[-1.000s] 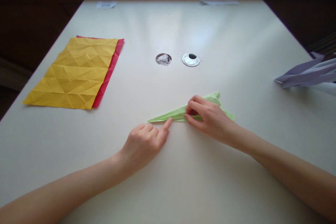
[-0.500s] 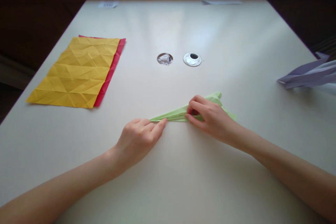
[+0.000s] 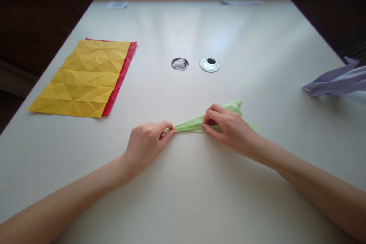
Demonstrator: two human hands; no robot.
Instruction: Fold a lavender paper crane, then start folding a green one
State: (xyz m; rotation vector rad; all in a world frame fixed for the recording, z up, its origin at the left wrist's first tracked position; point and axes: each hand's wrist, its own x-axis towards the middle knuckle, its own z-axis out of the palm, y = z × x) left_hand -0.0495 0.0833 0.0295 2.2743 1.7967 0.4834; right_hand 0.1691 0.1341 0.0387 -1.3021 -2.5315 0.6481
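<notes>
Head view: the left hand (image 3: 147,145) pinches the green paper's (image 3: 190,124) pointed tip; the right hand (image 3: 228,127) grips its middle, just beside.

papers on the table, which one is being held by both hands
The green folded paper: the left hand pinches its pointed tip, the right hand grips its middle. The yellow sheet, red sheet and purple paper lie untouched.

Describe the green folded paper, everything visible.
The green folded paper is pale green, folded into a long narrow wedge with layered edges, lying flat on the white table. Its pointed tip faces left, pinched by the left hand; the right hand presses its wider middle. Creased flaps stick out beyond the right hand.
</notes>
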